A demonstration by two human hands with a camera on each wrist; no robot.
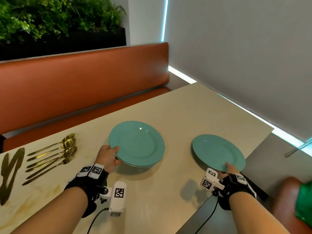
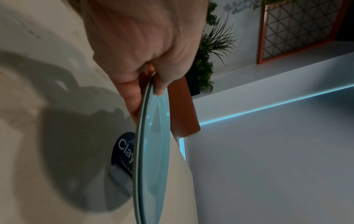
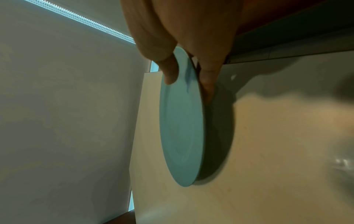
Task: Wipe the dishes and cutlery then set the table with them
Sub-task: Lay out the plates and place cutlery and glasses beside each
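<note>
My left hand [image 1: 111, 157] grips the near-left rim of two stacked teal plates [image 1: 137, 143], held just above the beige table [image 1: 177, 112]. The left wrist view shows the thumb on top of the stacked plates [image 2: 153, 151] and fingers [image 2: 132, 103] beneath. My right hand [image 1: 228, 168] pinches the near rim of a single teal plate [image 1: 217, 152] at the table's right edge. In the right wrist view the thumb lies on that plate [image 3: 182, 124] and the fingers [image 3: 207, 84] sit under it. Gold spoons and forks [image 1: 54, 154] and gold knives [image 1: 10, 169] lie at the table's left.
An orange bench [image 1: 81, 88] runs along the table's far side, with plants [image 1: 55, 19] behind it. A grey blind [image 1: 244, 56] closes off the right side. A green cloth [image 1: 303, 203] lies on an orange seat at the lower right. A blue label [image 2: 124, 153] shows under the stacked plates.
</note>
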